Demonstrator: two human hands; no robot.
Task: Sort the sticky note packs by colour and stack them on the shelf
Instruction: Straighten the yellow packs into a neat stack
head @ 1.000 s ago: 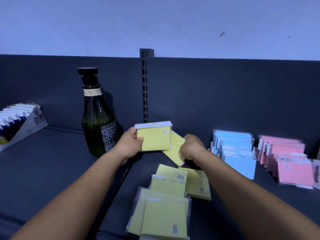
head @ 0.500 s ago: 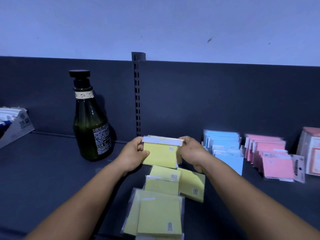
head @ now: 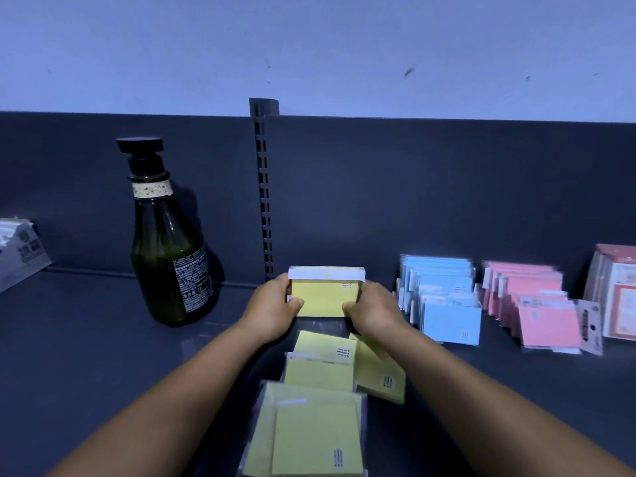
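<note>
A bunch of yellow sticky note packs [head: 323, 297] stands upright near the shelf's back panel. My left hand [head: 272, 309] grips its left side and my right hand [head: 373, 313] grips its right side. Several more yellow packs [head: 320, 373] lie loose in a line on the dark shelf [head: 86, 356] between my forearms, the nearest [head: 309, 438] close to the front edge. A row of blue packs [head: 444, 304] leans to the right, and a row of pink packs [head: 537, 308] further right.
A dark green pump bottle [head: 168, 249] stands to the left of my hands. A white box of goods [head: 20, 253] sits at the far left. Pale packaged cards [head: 616, 290] lean at the far right. A slotted upright [head: 263, 187] divides the back panel.
My right hand brought a loose yellow pack against the one in my left hand. Both hands have lowered the gathered packs upright toward the shelf.
</note>
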